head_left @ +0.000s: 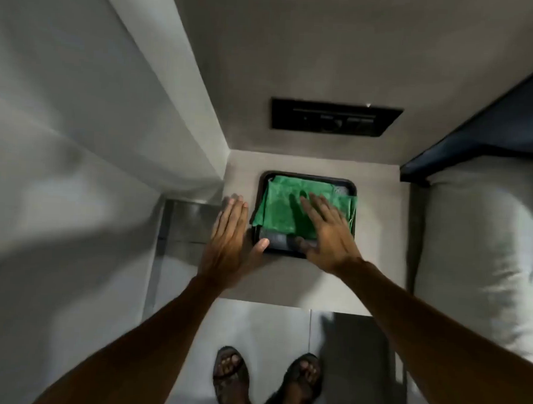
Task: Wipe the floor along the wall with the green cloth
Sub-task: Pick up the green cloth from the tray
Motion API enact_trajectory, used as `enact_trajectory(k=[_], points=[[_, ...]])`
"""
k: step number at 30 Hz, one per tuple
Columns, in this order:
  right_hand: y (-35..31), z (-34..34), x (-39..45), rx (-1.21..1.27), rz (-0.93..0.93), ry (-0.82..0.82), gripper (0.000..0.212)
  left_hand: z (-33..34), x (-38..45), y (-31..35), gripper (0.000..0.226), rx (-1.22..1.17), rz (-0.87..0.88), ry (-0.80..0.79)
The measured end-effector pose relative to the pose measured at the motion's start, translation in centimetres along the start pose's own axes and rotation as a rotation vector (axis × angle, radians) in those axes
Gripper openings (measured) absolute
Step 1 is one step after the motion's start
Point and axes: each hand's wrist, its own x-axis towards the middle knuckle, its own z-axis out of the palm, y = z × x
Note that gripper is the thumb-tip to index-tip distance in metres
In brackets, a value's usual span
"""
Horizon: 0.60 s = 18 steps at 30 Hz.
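A green cloth [285,209] lies folded in a black tray [309,177] on a small grey bedside surface [377,238]. My right hand [328,233] hovers flat over the cloth's right half, fingers spread, holding nothing. My left hand [230,240] is open beside the tray's left edge, its thumb at the tray's front left corner. The pale tiled floor [271,328] shows below, with my two sandalled feet [266,378] on it.
A grey wall [77,130] runs along the left, with a metallic panel [186,225] at its foot. A black switch panel [334,117] sits on the far wall. A bed with a white pillow [479,244] and dark headboard [490,142] fills the right.
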Motion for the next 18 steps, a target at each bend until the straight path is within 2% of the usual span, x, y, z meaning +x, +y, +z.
enact_trajectory(k=[5,9,14,18], points=[[3.0,3.8,2.6,-0.097,-0.113,0.015,0.099,4.2,0.3,-2.5,0.107,0.027,-0.032,-0.043],[4.5,5.8,2.9,-0.172,-0.192,0.124,0.08,5.4,-0.1,-2.8,0.105,0.109,0.024,-0.004],[4.2,7.3,3.3,-0.129,-0.146,0.222,0.063,5.8,-0.4,-3.1,0.102,0.091,0.043,0.026],[3.2,6.6,3.4,0.052,-0.064,0.266,0.055,5.7,-0.3,-3.0,0.099,0.091,0.055,0.041]])
